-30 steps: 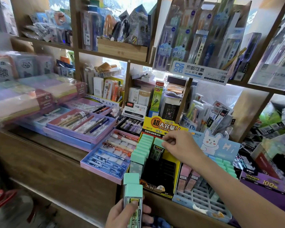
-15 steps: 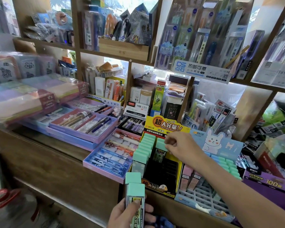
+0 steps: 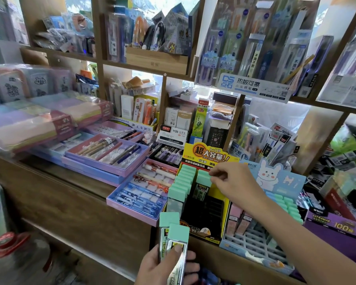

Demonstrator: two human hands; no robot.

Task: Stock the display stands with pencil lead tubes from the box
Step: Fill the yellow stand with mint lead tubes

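A yellow and black display stand (image 3: 224, 212) sits on the counter, its left column full of mint-capped lead tubes (image 3: 183, 182). My right hand (image 3: 234, 182) reaches over the stand and pinches the mint cap of a tube (image 3: 203, 178) standing in the second column. At the bottom, my left hand (image 3: 164, 266) grips two mint-capped lead tubes (image 3: 174, 233) upright in front of the counter edge. A blue rabbit display stand (image 3: 255, 247) to the right holds pink tubes (image 3: 237, 221) and a row of mint ones (image 3: 290, 206). The box is not in view.
Purple trays of pens (image 3: 109, 151) and a blue tray (image 3: 140, 196) lie left of the stand. Pastel wrapped packs (image 3: 29, 124) fill the far left. Wooden shelves (image 3: 158, 62) with packaged pens rise behind. A purple box (image 3: 337, 227) sits at right.
My right hand stays on the tube's cap in the second column, where the tube now stands lower in the stand. My left hand has barely shifted with its two tubes.
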